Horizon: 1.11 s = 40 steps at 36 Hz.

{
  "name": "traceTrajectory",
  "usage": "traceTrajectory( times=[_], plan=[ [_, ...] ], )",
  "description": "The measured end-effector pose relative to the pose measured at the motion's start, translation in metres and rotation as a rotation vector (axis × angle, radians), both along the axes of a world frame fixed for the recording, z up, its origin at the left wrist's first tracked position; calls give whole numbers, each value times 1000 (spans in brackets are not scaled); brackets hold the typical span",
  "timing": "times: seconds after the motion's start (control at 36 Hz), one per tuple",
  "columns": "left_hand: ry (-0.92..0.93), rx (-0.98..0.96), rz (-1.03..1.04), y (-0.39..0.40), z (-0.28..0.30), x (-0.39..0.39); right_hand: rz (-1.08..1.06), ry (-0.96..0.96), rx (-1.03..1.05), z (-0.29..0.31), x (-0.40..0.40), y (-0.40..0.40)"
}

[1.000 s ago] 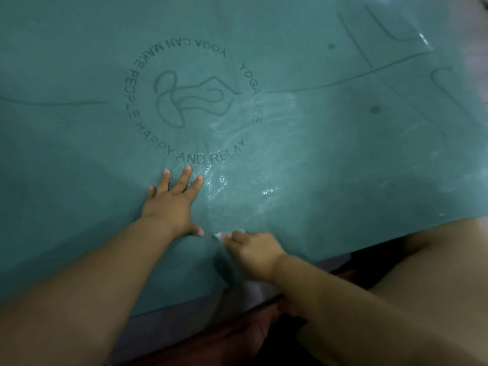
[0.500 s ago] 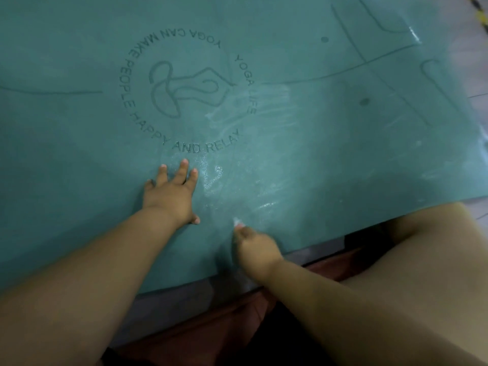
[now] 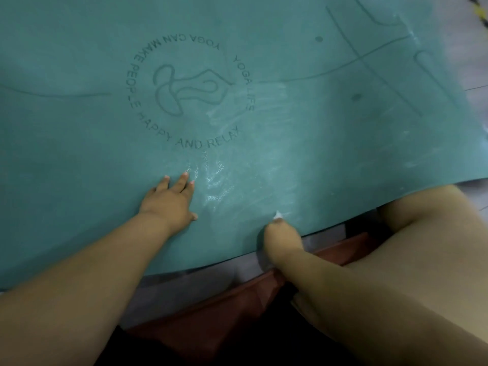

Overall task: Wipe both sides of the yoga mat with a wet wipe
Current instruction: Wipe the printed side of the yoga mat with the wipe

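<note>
Nearest the camera, the person's bare knee (image 3: 412,233) juts in at the right above a reddish-brown garment (image 3: 224,307). Just past it, the right hand (image 3: 281,237) is bunched at the near edge of the teal yoga mat (image 3: 79,159), its fingers curled round a wet wipe (image 3: 277,215), of which only a small white tip shows; the grip likely keeps the wipe wadded so pressure reaches the mat. To its left, the left hand (image 3: 170,200) lies flat, fingers straight and spread, probably pinning the mat so it does not slide under the strokes. Beyond the hands, shiny wet streaks (image 3: 214,180) mark wiped ground, thinning toward the printed circular logo (image 3: 190,93). The mat lies spread over pale flooring (image 3: 472,56), where a yellow-and-black striped strip (image 3: 478,11) shows at the top right corner.
</note>
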<state>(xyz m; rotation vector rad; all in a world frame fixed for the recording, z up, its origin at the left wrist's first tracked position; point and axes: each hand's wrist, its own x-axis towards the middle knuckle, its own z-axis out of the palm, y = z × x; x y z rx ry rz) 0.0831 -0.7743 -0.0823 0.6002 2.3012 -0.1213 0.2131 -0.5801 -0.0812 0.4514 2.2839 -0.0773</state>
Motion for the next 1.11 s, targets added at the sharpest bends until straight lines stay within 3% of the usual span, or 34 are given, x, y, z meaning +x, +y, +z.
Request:
traceTrajectory(
  times=[0.17,0.33,0.44,0.5,0.64,0.72,0.78,0.86,0.92,0.97,1.03,1.11],
  plan=[
    [-42,-12,-10,-13,5,4,259,73,-224,-7,-1,-9],
    [-51,-61,-35,-42,10,12,448,146,-435,-18,-2,-77],
    [-33,-115,-36,-72,18,14,505,157,-433,-20,-8,-78],
    [-20,-128,-26,-82,20,15,376,200,-344,-24,-14,-55],
    [19,-117,-18,-85,17,21,-226,292,-46,-17,-32,6],
    [25,-106,5,-84,10,26,-279,325,-30,-20,-28,-9],
    [29,-98,9,-83,6,27,-136,319,-180,-27,-14,-42],
    [30,-83,10,-82,3,26,341,167,-462,-23,4,-94],
    [26,-77,0,-83,2,25,669,116,-487,-18,5,-102],
    [21,-60,4,-86,-1,24,756,171,-534,-17,-7,-90],
    [21,-40,-2,-88,-4,23,622,306,-565,-23,-17,-69],
    [31,-22,-18,-91,-9,23,269,469,-350,-31,-42,-25]
  ],
)
